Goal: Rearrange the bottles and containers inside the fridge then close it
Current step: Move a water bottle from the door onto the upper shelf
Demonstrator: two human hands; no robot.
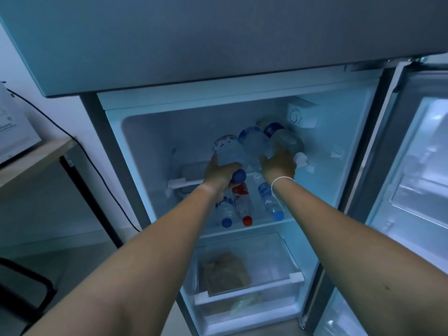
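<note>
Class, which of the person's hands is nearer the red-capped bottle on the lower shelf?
Left. The left hand is just above the red-capped bottle; the right hand is farther right.

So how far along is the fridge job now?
Done: three small bottles lie on the lower shelf. In hand: left hand grips a blue-capped bottle; right hand presses on the big bottles beside it. Left: fridge door stands open.
</note>
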